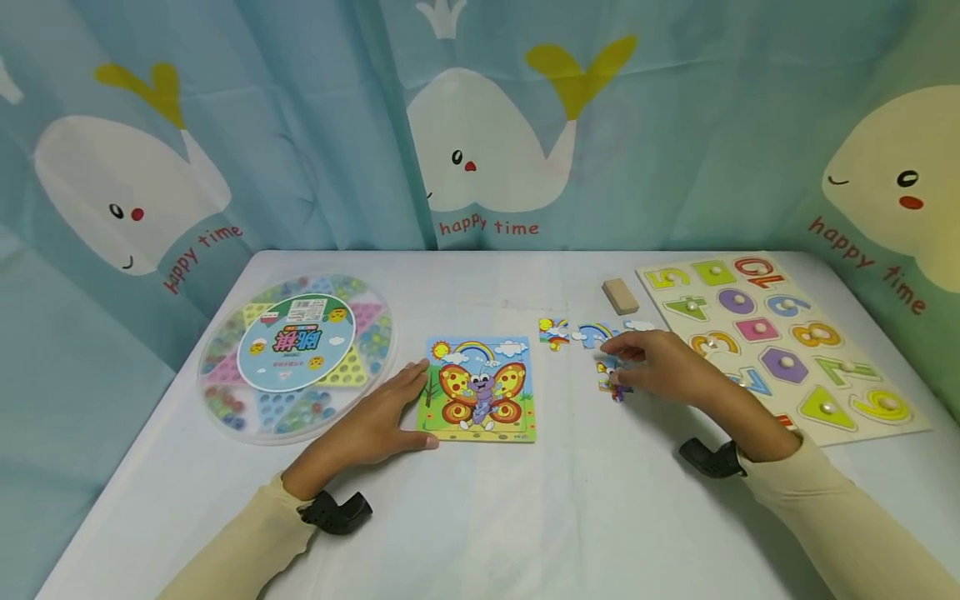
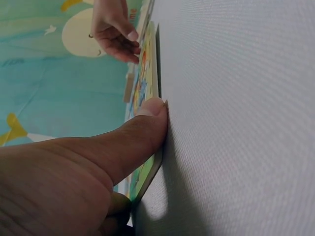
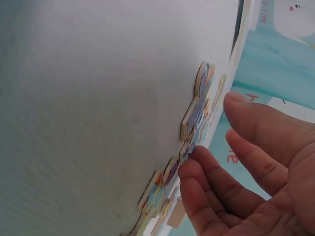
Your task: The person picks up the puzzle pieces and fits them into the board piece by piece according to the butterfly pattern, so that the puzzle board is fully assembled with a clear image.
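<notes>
A square butterfly jigsaw [image 1: 482, 392] lies flat on the white table. My left hand [image 1: 382, 417] rests against its left side, thumb at the near corner and fingers stretched along the edge. Close up in the left wrist view, the thumb [image 2: 140, 130] touches the board's edge. Over to the right, my right hand [image 1: 656, 367] hovers low over loose jigsaw pieces [image 1: 615, 387], thumb and fingers apart. Its lower fingertips are at a piece in the right wrist view, where nothing is pinched; whether they touch it I cannot tell. More pieces, one with a sun [image 1: 554, 330] and one with a rainbow [image 1: 595, 332], lie behind.
A round Chinese checkers set [image 1: 296, 354] with marbles under a clear cover stands at the left. A number-and-shape peg board [image 1: 780, 350] lies at the right, partly behind my right arm. Behind the pieces is a small wooden block [image 1: 620, 296]. A whale-print curtain [image 1: 330, 125] borders the table.
</notes>
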The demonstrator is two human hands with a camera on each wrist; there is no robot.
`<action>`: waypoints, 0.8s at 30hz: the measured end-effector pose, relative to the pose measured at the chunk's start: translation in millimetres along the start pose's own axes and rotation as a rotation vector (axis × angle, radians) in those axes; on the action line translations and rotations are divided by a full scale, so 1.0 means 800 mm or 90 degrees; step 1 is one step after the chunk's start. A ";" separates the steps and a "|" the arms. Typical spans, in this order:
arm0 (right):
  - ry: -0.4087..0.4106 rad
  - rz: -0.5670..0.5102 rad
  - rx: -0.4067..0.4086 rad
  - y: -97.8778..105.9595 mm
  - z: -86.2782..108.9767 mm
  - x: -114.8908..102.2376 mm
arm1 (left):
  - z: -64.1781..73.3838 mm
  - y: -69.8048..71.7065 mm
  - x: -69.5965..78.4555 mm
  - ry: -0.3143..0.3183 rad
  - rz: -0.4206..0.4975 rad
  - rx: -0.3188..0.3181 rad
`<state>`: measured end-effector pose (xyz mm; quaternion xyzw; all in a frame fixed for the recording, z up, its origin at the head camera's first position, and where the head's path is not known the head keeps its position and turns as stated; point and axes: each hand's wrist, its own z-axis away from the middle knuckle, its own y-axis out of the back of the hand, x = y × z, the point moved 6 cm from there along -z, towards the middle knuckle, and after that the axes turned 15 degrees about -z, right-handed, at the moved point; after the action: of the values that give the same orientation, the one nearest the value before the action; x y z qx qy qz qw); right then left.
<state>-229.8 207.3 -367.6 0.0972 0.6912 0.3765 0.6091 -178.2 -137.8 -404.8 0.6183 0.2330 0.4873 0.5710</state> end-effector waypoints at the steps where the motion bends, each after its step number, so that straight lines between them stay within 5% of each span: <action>1: 0.000 0.001 0.000 0.000 0.001 0.000 | 0.000 0.000 0.001 -0.001 0.000 -0.001; 24: 0.038 0.047 -0.011 -0.014 0.007 -0.013 | 0.000 0.001 0.001 -0.015 -0.001 0.005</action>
<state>-218.5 195.6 -366.2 0.1058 0.7017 0.4074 0.5748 -177.8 -137.2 -403.5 0.6260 0.2287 0.4786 0.5717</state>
